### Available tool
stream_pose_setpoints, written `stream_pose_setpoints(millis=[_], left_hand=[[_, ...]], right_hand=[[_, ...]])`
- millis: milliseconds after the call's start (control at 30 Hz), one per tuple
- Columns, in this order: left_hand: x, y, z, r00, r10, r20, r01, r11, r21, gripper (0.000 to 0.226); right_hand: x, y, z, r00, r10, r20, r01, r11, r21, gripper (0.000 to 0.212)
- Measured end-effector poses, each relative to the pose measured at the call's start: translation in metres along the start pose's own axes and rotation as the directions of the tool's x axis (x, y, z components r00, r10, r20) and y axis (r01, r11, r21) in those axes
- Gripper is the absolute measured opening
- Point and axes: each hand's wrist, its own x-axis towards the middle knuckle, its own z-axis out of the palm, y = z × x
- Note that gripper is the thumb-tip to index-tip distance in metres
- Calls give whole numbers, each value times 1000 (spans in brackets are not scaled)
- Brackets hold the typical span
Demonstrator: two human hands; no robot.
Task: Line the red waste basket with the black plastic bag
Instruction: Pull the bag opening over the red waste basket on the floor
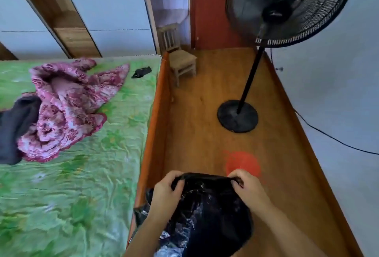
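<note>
I hold the black plastic bag [207,211] in front of me at the bottom centre, hanging down crumpled and shiny. My left hand [167,191] pinches its top edge on the left, and my right hand [247,188] pinches the top edge on the right. The two hands are apart, stretching the bag's upper rim between them. The red waste basket [243,163] stands on the wooden floor just beyond my right hand, blurred, its lower part hidden behind the bag and hand.
A bed with a green sheet [71,174] fills the left, with a pink floral blanket [69,109] and dark cloth [16,127] on it. A black standing fan [238,115] stands ahead on the floor; its cord [332,138] runs right. A small wooden chair [181,60] is farther back.
</note>
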Motion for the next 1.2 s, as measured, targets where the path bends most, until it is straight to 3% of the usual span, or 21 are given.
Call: stream_pose_setpoints(millis=[133, 367, 733, 967, 1200], left_hand=[[-2, 34, 66, 998, -6, 64, 5, 1000, 19, 34], [-2, 73, 161, 992, -47, 121, 47, 999, 4, 25], [61, 79, 230, 979, -157, 126, 159, 987, -4, 15], [123, 78, 242, 966, -258, -9, 255, 958, -129, 23], [149, 71, 256, 939, -322, -124, 311, 945, -100, 25]], right_hand=[[-20, 51, -49, 996, 48, -69, -46, 999, 29, 27], [-40, 123, -114, 987, 91, -133, -84, 995, 56, 17], [18, 167, -146, 981, 135, -138, -124, 989, 85, 17], [84, 173, -165, 993, 84, -84, -78, 995, 65, 16], [130, 208, -159, 999, 9, 39, -7, 999, -42, 16]])
